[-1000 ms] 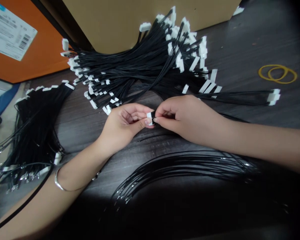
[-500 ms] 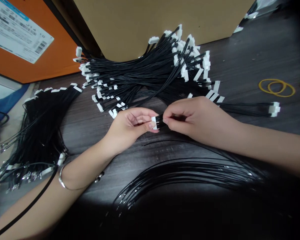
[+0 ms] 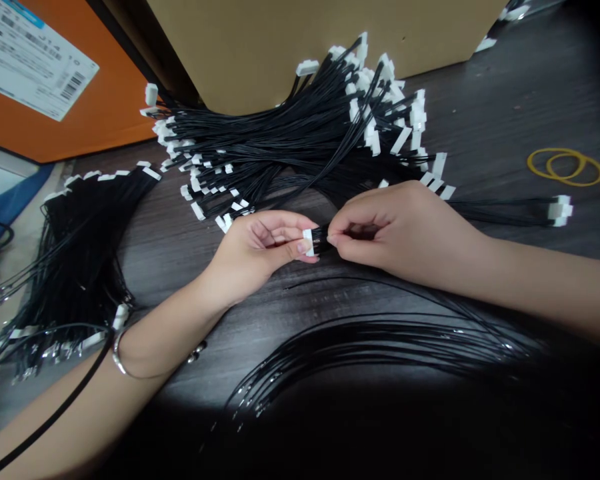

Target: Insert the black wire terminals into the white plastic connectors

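My left hand (image 3: 263,250) pinches a small white connector housing (image 3: 309,243) between thumb and fingers. Short black wires (image 3: 320,235) come out of the housing's right side. My right hand (image 3: 387,223) is closed on a black wire just right of the housing, thumb and forefinger pressed together; the wire's end is partly hidden by the fingers. Below both hands, loose black wires (image 3: 370,340) with small metal terminals at their ends lie in a curved bundle on the dark table (image 3: 190,373).
Behind my hands lies a big heap of black wire harnesses (image 3: 280,143) with white connectors, against a cardboard box (image 3: 330,53). More harnesses (image 3: 85,247) lie at left, near an orange box (image 3: 115,120). Yellow rubber bands (image 3: 565,167) are at right.
Both hands keep their hold on the connector housing and wire, almost in place. The view has shifted slightly, so the background things appear a little displaced.
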The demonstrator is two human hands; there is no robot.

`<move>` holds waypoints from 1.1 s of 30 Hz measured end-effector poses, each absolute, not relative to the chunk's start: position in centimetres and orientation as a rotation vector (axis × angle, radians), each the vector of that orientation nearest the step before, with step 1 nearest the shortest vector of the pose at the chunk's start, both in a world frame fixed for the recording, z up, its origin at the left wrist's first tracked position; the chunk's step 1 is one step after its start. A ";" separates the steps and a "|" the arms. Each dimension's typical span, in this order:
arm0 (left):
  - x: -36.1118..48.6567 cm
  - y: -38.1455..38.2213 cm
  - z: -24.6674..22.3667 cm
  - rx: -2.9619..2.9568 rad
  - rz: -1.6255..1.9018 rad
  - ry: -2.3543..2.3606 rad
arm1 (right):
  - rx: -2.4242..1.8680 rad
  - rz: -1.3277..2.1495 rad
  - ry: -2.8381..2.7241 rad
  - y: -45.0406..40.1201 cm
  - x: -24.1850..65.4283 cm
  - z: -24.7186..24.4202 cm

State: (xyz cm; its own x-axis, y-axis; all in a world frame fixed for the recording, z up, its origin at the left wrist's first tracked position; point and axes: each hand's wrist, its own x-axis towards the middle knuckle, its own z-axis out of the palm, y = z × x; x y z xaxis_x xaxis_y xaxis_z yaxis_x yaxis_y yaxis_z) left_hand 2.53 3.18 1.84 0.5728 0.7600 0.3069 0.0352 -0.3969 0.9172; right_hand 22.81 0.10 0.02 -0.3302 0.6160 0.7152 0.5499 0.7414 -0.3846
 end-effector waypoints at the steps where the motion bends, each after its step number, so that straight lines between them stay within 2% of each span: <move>1: 2.5 3.2 1.8 1.824 0.923 0.652 | -0.879 0.084 -2.017 0.1 22.8 0.0; 33: 2.7 3.3 1.6 1.759 0.949 0.591 | -0.898 -0.147 -2.079 -0.4 22.9 0.2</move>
State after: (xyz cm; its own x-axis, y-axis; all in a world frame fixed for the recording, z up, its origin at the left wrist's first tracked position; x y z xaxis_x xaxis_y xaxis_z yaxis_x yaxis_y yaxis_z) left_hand 2.71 3.34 1.62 0.5711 0.7533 0.3261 -0.0398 -0.3714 0.9276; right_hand 22.92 -0.43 0.22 -0.3857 0.5460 0.7437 0.6451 0.7359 -0.2057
